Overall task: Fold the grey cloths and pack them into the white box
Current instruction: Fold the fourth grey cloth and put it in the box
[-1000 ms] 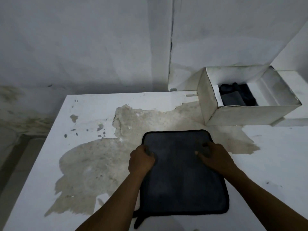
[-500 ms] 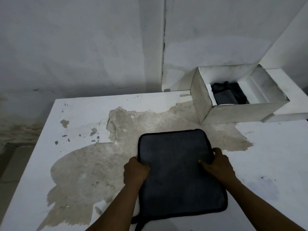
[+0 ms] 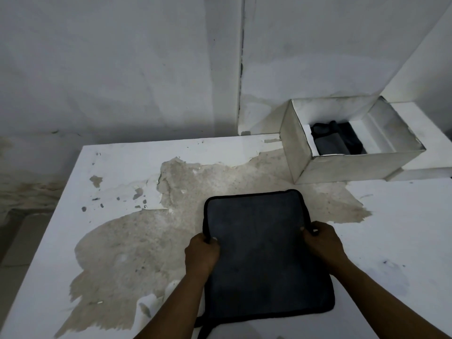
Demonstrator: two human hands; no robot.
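A dark grey cloth (image 3: 264, 253) with black edging lies flat on the white table (image 3: 403, 228), folded into a tall rectangle. My left hand (image 3: 201, 255) pinches its left edge about halfway along. My right hand (image 3: 322, 243) pinches the right edge at the same height. The white box (image 3: 354, 165) stands open at the back right of the table, beyond the cloth. Folded dark cloths (image 3: 335, 140) lie inside it.
A large patch of bare, peeled surface (image 3: 146, 245) covers the table's middle and left. White walls rise behind the table, with a ledge (image 3: 430, 133) right of the box. The table's left edge drops to a stained floor (image 3: 22, 216).
Both hands slid from resting on top of the cloth outward to its side edges and closed on them. The camera view shifted slightly.
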